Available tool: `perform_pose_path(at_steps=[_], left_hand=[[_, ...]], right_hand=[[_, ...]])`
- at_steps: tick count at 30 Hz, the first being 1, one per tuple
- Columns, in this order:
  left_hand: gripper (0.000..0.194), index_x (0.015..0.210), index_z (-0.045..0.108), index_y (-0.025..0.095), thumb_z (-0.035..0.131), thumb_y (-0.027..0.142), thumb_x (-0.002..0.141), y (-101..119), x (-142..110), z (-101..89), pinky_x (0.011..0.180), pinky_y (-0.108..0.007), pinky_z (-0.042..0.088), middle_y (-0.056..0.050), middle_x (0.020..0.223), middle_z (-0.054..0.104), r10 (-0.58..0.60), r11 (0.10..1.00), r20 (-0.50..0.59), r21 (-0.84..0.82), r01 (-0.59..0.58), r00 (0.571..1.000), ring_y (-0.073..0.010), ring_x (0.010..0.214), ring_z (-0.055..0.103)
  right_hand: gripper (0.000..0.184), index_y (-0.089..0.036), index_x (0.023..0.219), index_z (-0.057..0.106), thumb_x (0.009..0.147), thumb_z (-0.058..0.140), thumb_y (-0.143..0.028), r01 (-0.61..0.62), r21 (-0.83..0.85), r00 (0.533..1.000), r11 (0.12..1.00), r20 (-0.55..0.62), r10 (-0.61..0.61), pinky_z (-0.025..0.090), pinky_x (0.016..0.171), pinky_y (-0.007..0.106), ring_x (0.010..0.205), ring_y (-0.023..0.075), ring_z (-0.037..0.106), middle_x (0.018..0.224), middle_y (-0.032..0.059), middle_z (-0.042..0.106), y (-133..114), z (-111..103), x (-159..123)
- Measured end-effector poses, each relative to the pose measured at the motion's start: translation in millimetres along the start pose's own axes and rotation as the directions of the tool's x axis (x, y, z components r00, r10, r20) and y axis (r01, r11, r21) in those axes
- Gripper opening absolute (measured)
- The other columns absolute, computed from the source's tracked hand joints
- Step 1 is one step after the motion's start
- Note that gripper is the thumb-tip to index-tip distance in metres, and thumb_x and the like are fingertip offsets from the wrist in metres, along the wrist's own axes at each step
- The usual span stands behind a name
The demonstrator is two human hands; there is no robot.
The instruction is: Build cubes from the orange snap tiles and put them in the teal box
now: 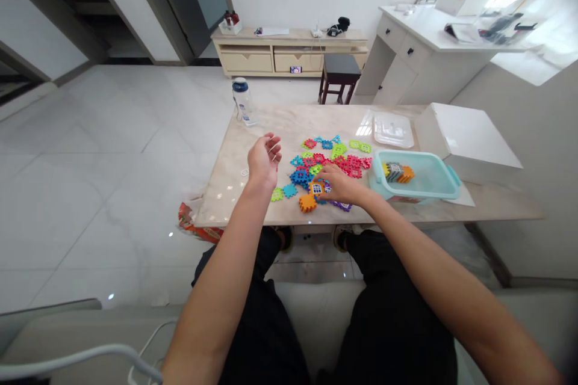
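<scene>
While a scattered pile of interlocking plastic waffle blocks (323, 168) is spread mid-table, the right hand (339, 185) is held down on the pile's near edge, fingers curved over an orange block (311, 184); whether that block is pinched cannot be told. The left hand (265, 162) is raised palm-up just left of the pile, over the marble tabletop (289, 126), fingers loosely apart, nothing seen held. A teal-rimmed clear plastic tub (418, 177) is set right of the pile, a small stack of blocks (396, 172) inside. A clear lid (392, 130) lies beyond it. A water bottle (241, 100) stands at the far left corner; a white box (465, 141) sits at the right end.
</scene>
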State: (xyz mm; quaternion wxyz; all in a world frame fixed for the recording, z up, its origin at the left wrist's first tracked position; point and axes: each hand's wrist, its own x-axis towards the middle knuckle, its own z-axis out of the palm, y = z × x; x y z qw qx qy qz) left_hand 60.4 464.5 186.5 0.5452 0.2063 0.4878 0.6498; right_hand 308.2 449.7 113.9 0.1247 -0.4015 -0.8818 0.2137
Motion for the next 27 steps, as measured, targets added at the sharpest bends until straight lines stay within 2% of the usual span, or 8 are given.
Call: perform_pose_path(at_steps=[3, 7, 13, 17, 21, 24, 26, 27], left_hand=[[0.014, 0.102, 0.066, 0.022, 0.062, 0.026, 0.089, -5.7, -2.9, 0.0, 0.066, -0.024, 0.051, -0.005, 0.101, 0.078, -0.066, 0.997, 0.051, 0.036, 0.064, 0.997, -0.0123, 0.073, 0.067], [0.015, 0.101, 0.068, 0.021, 0.065, 0.027, 0.088, -9.2, -10.4, 6.8, 0.065, -0.025, 0.051, -0.007, 0.100, 0.077, -0.082, 0.995, 0.094, 0.067, 0.076, 0.992, -0.0129, 0.072, 0.066], [0.016, 0.103, 0.070, 0.019, 0.063, 0.025, 0.090, -2.6, -10.8, 9.5, 0.065, -0.022, 0.051, -0.007, 0.102, 0.079, -0.059, 0.996, 0.081, 0.077, 0.053, 0.995, -0.0122, 0.074, 0.067], [0.012, 0.100, 0.070, 0.019, 0.064, 0.025, 0.090, 0.9, -9.1, 8.0, 0.062, -0.021, 0.050, -0.007, 0.098, 0.078, -0.060, 0.995, 0.076, 0.079, 0.054, 0.995, -0.0119, 0.072, 0.066], [0.009, 0.098, 0.068, 0.020, 0.065, 0.020, 0.089, 1.5, -8.4, 8.6, 0.058, -0.020, 0.048, -0.005, 0.095, 0.076, 0.018, 0.990, 0.089, 0.140, -0.030, 0.996, -0.0112, 0.070, 0.065], [0.013, 0.101, 0.068, 0.022, 0.069, 0.018, 0.088, 9.8, -19.1, 12.8, 0.063, -0.020, 0.051, -0.004, 0.098, 0.076, 0.215, 0.953, 0.147, 0.186, -0.240, 0.966, -0.0114, 0.076, 0.069], [0.016, 0.105, 0.070, 0.023, 0.072, 0.020, 0.090, 27.9, -38.1, 15.6, 0.070, -0.021, 0.056, -0.004, 0.103, 0.075, 0.347, 0.908, 0.223, 0.160, -0.386, 0.911, -0.0131, 0.087, 0.073], [0.016, 0.106, 0.070, 0.023, 0.074, 0.021, 0.091, 41.4, -51.6, 16.6, 0.073, -0.022, 0.058, -0.004, 0.105, 0.075, 0.395, 0.888, 0.264, 0.136, -0.439, 0.880, -0.0146, 0.093, 0.074]], right_hand=[[0.044, -0.023, 0.124, 0.079, 0.083, 0.092, -0.031, 0.040, -0.044, 0.993, 0.998, 0.117, -0.035, 0.052, 0.110, 0.049, 0.121, 0.0344, 0.063, 0.121, 0.0129, 0.070, 0.0, 14.1, 3.9], [0.042, -0.023, 0.123, 0.078, 0.085, 0.091, -0.037, 0.091, -0.073, 0.979, 0.993, 0.189, -0.076, 0.051, 0.109, 0.047, 0.119, 0.0335, 0.063, 0.120, 0.0122, 0.070, -0.1, 28.3, 7.5], [0.042, -0.023, 0.118, 0.079, 0.082, 0.094, -0.041, 0.065, -0.026, 0.982, 0.998, 0.179, -0.059, 0.052, 0.105, 0.043, 0.115, 0.0320, 0.064, 0.118, 0.0112, 0.071, -0.1, 34.9, 10.4], [0.039, -0.022, 0.118, 0.080, 0.083, 0.093, -0.033, 0.076, -0.064, 0.977, 0.995, 0.205, -0.061, 0.052, 0.106, 0.044, 0.114, 0.0316, 0.067, 0.118, 0.0116, 0.072, -5.8, 36.7, 12.9], [0.053, -0.021, 0.128, 0.078, 0.078, 0.096, -0.026, 0.059, -0.110, 0.969, 0.992, 0.244, -0.031, 0.056, 0.106, 0.050, 0.120, 0.0360, 0.068, 0.127, 0.0146, 0.073, -11.1, 33.0, 13.6], [0.051, -0.024, 0.128, 0.078, 0.080, 0.096, -0.030, 0.051, -0.007, 0.989, 0.999, 0.136, -0.050, 0.054, 0.113, 0.052, 0.128, 0.0357, 0.067, 0.131, 0.0124, 0.075, -18.1, 10.0, 14.4], [0.035, -0.026, 0.126, 0.078, 0.093, 0.084, -0.035, 0.053, 0.114, 0.995, 0.992, -0.091, -0.043, 0.052, 0.118, 0.052, 0.132, 0.0315, 0.066, 0.132, 0.0089, 0.076, -34.3, -21.9, 13.4], [0.028, -0.026, 0.126, 0.078, 0.101, 0.076, -0.037, 0.053, 0.186, 0.970, 0.981, -0.244, -0.006, 0.054, 0.118, 0.050, 0.129, 0.0285, 0.069, 0.130, 0.0074, 0.077, -47.9, -42.8, 11.1]])
